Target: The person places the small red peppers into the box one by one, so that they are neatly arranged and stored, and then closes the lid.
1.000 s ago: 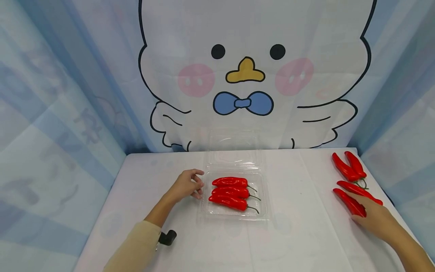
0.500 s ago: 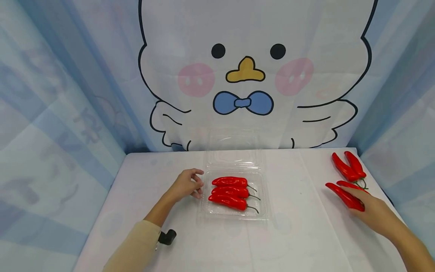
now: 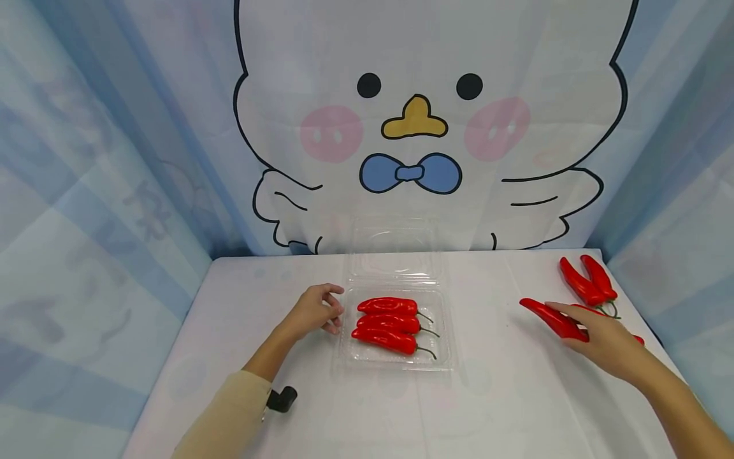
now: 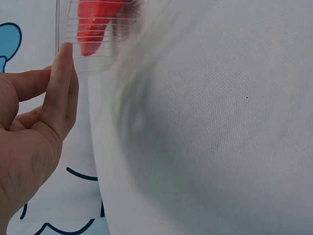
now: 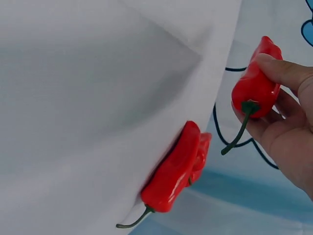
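My right hand (image 3: 610, 344) grips a red chili pepper (image 3: 547, 315) between thumb and fingers above the right side of the table. In the right wrist view the held pepper (image 5: 254, 88) has its green stem hanging toward the camera. My left hand (image 3: 312, 311) stays at the left side of a clear plastic clamshell box (image 3: 367, 361); its fingers are extended, and the left wrist view has a fingertip (image 4: 65, 51) at the box wall. Inside the box, three red peppers lie side by side: the back one (image 3: 387, 306), the middle one (image 3: 390, 324) and the front one (image 3: 384, 340).
Two red peppers (image 3: 582, 284) lie at the table's back right corner. Another pepper (image 3: 638, 340) is mostly hidden behind my right hand. The box's clear lid (image 3: 395, 264) stands raised at the back, near the printed curtain (image 3: 413, 217).
My right hand has lifted the pepper and carried it left, away from the other peppers on the right. The left hand and the box have stayed in place.
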The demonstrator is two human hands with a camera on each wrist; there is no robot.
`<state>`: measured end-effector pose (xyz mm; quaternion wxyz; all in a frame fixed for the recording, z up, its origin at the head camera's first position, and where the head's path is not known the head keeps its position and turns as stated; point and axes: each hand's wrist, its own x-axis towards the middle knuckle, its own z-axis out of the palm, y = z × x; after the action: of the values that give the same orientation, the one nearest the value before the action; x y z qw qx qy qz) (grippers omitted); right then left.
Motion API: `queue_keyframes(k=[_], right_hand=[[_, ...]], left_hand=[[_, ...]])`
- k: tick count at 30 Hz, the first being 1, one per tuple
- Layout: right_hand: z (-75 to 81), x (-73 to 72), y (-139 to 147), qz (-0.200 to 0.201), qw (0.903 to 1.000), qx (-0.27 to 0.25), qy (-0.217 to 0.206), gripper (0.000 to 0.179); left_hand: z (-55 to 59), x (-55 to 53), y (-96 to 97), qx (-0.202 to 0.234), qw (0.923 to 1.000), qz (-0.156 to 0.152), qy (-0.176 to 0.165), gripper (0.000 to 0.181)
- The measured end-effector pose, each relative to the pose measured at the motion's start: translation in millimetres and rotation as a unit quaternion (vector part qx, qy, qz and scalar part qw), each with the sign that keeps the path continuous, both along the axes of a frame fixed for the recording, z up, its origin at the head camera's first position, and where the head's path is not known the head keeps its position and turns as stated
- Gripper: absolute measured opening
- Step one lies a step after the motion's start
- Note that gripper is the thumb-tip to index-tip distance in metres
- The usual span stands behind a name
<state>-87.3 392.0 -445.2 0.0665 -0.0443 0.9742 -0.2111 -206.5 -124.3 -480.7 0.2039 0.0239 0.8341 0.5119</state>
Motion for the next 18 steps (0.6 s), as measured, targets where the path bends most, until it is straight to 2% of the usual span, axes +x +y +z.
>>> queue_keyframes(k=[12, 18], right_hand=[[5.6, -12.9, -27.8, 0.040, 0.9989, -0.026, 0.002, 0.076], [6.5, -19.9, -37.9, 0.046, 0.9984, -0.031, 0.005, 0.074]], left_hand=[[2.5, 1.7, -1.0, -0.005, 1.0000, 0.002, 0.001, 0.047], [4.7, 1.2, -0.7, -0.003, 1.0000, 0.001, -0.001, 0.048]])
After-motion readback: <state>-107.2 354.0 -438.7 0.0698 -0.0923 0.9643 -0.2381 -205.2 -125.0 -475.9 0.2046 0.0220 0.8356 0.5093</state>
